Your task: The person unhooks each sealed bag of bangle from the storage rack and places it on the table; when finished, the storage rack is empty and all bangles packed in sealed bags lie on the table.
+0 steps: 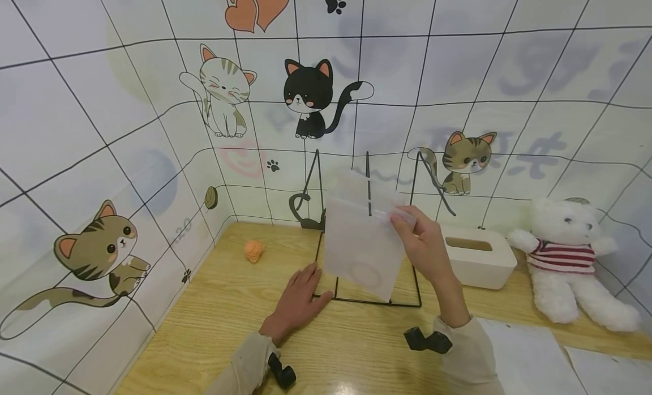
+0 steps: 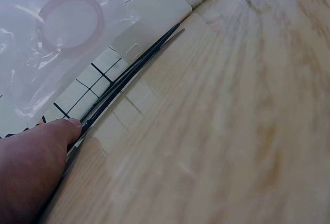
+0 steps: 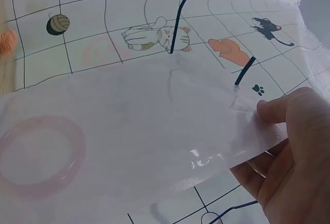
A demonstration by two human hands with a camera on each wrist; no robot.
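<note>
- Pinching the translucent bag [image 1: 356, 245] by its edge, the right hand [image 1: 425, 245] should keep it taut.
- Left hand [image 1: 299, 297], fingers extended, should steady the black wire rack [image 1: 356, 300].

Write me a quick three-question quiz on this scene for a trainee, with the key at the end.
1. Which hand pinches the plastic bag?
2. True or false: in the head view, the teddy bear sits to the right of the tissue box.
3. What shows through the bag? A) a black star B) a pink ring C) a green square

Key:
1. The right hand.
2. True.
3. B.
</note>
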